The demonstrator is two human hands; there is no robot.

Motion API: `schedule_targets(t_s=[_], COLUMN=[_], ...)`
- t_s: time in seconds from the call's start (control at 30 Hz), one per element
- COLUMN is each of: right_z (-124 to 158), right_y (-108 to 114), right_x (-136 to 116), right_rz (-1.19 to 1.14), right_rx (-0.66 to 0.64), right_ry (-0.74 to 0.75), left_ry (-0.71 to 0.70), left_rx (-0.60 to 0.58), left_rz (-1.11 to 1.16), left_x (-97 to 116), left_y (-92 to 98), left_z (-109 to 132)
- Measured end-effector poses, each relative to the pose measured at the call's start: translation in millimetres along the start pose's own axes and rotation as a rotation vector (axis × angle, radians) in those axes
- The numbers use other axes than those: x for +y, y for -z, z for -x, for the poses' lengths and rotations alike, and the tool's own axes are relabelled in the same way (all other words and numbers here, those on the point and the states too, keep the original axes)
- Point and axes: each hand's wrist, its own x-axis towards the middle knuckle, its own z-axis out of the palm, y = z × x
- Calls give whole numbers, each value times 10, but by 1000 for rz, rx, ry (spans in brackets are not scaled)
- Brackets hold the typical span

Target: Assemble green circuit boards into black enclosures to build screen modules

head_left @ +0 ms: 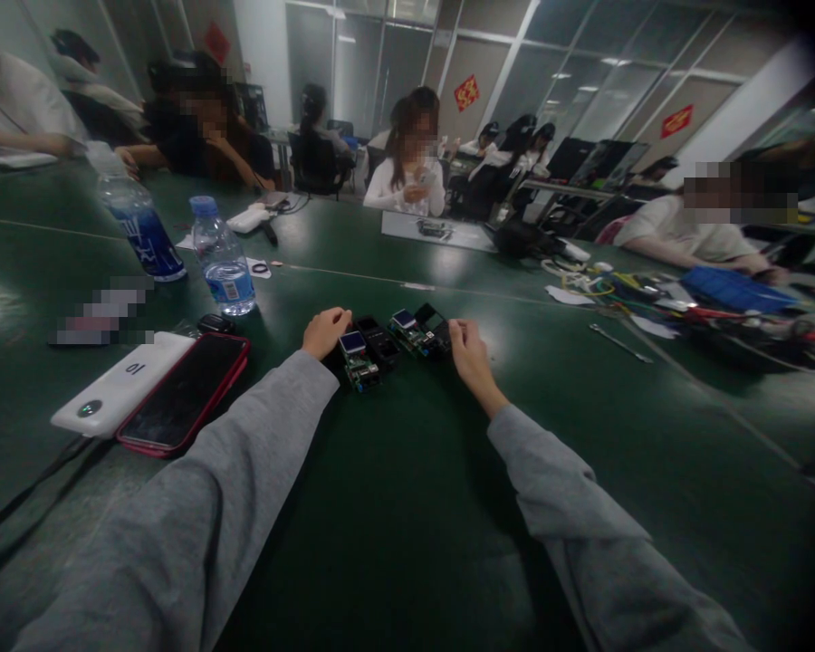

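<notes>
At mid-table on the green top (pixel 407 507), both forearms in grey sleeves reach fwd, wrists low. The left hand (pixel 326 331) is curled, knuckles up, fingers bent under, at the left end of a short row of small electronics. The right hand (pixel 468 351) is also curled, fingertips at the row's right end. Can't tell whether either hand actually grips anything; both are right against the parts.

L of the left arm: a phone in a red case (pixel 183 391), face up, touching a white power bank (pixel 119 385), w/ a small black item (pixel 215 323) just beyond. Two water bottles (pixel 223 258) stand further back. To the R, well apart: a tangle of wires (pixel 598 285), a thin metal tool (pixel 619 343). Other people sit round the far side. Nothing lies between the hands and the row.

The row: a circuit board w/ blue screen (pixel 357 359) nearest the left hand, an open black case (pixel 380 340) beside it, a second screen board (pixel 407 330), then another black case (pixel 435 322) by the right hand. Boards look green, detail too small to make out.
</notes>
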Motion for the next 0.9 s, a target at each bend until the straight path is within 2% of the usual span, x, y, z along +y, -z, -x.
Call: schedule_targets(t_s=[0.4, 0.9], right_z=[-5, -1], right_y=[-75, -71], right_x=[32, 30], right_rz=[0, 15], right_rx=[-99, -114], right_ry=[216, 217], left_ry=[-14, -4], left_rx=[19, -2], left_rz=[-9, 0], left_x=[-25, -1], left_y=[-26, -9], left_z=[-27, -4])
